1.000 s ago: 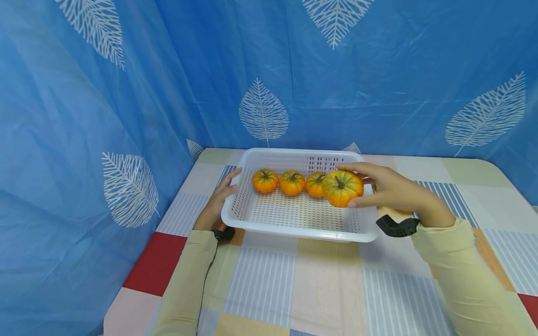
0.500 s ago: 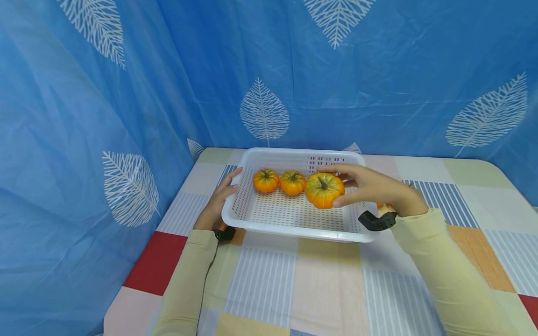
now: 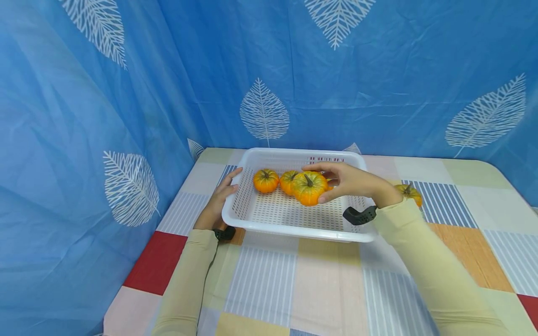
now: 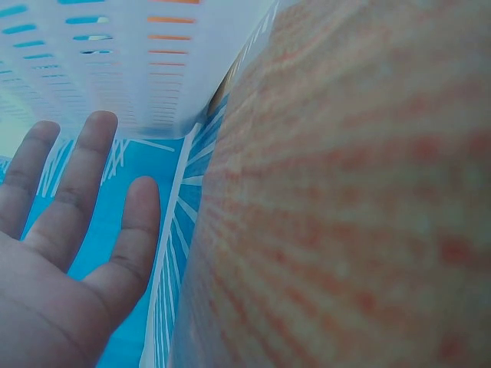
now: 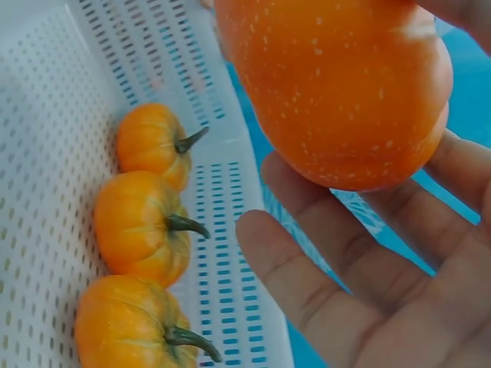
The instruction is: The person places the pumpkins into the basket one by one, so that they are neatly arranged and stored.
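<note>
Head view, biggest first: a blue curtain (image 3: 361,107) printed with white leaves stands behind a table (image 3: 328,289) spread with a checked cloth. On it sits a white perforated basket (image 3: 294,231), near the table's back edge. The left hand (image 3: 218,200) rests at the basket's left end, fingers loosely extended rather than clenched. The right hand (image 3: 353,182) grasps a pumpkin (image 3: 310,188), thumb on one side and fingers on the other, and holds it up over the basket, apart from the floor. Three smaller-looking pumpkins (image 5: 142,226) stand in a row inside (the held one partly hides some from above), and another pumpkin (image 3: 408,193) lies right of the basket, partly behind the arm.

The held pumpkin should prove light and stiff, I would judge, with a smooth skin that might slip a little. Its widest flanks look the best hold; the thin stem (image 3: 308,180) could snap if pulled.

Compared with half a second ago, the right hand and its pumpkin have shifted left along the row, uncovering the pumpkin beyond the wrist; basket and left hand look unmoved.
</note>
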Motion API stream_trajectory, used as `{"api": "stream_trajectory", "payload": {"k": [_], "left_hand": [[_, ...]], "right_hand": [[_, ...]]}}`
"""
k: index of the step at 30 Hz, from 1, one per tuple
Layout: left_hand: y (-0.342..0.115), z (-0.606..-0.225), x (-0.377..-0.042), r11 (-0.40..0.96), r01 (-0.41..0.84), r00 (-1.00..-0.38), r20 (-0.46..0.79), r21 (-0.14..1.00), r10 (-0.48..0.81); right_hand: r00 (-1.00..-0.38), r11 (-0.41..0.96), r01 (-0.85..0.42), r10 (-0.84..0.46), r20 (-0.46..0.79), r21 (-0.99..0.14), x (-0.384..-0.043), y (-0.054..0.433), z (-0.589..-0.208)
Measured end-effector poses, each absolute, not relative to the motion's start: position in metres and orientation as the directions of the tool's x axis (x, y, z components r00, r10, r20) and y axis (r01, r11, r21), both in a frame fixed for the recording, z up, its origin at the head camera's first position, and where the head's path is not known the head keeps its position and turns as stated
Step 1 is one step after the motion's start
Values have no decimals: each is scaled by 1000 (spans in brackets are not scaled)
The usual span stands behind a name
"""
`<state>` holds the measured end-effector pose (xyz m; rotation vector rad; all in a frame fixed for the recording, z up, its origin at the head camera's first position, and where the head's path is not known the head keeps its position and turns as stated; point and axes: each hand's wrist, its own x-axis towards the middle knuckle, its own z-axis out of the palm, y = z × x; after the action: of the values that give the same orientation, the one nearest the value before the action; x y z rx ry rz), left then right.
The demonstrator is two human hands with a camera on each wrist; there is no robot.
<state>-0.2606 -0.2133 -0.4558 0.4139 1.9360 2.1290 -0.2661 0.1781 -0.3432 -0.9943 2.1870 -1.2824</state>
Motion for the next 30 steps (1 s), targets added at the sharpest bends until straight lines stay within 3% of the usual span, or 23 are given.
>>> {"api": "stream_trajectory", "payload": {"k": [20,30], "left_hand": [[-213,-452,-256,-68,-17,-937,8,998,350],[-212,-450,-254,-63,-20,-937,3,998,349]], "right_hand": [[-692,389,-343,-721,-50,-855,-290,144,-358],[-650,403,-367,-756,-80,-838,-300,124,-363]]}}
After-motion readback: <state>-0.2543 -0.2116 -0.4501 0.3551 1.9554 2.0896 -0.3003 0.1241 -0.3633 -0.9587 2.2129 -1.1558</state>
